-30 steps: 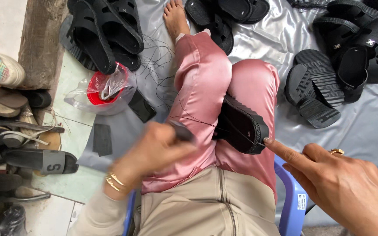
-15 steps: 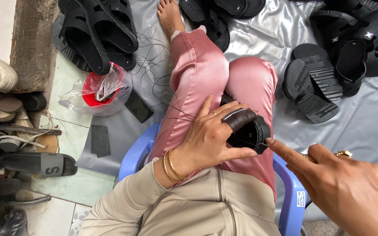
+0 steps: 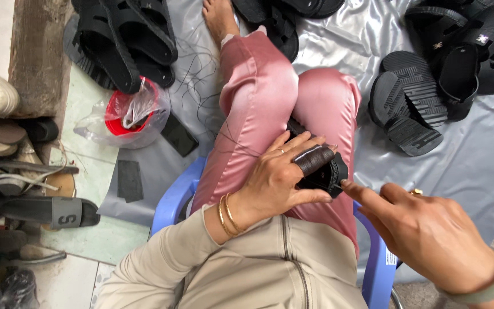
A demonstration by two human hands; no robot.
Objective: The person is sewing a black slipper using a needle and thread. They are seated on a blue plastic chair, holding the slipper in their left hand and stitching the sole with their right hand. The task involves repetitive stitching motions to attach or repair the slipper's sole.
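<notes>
A black sandal (image 3: pixel 322 171) rests on the person's lap, pinned under the left hand (image 3: pixel 278 180), whose fingers close over its strap. Just to its right, the right hand (image 3: pixel 424 229) pinches something too small to tell at the sandal's edge. Loose threads (image 3: pixel 204 74) trail beyond; one could snag and pull the sandal askew.

A grey plastic sheet (image 3: pixel 475 166) covers the floor, with black sandals (image 3: pixel 407 103) near its right edge and more sandals (image 3: pixel 121 40) at its upper left corner
</notes>
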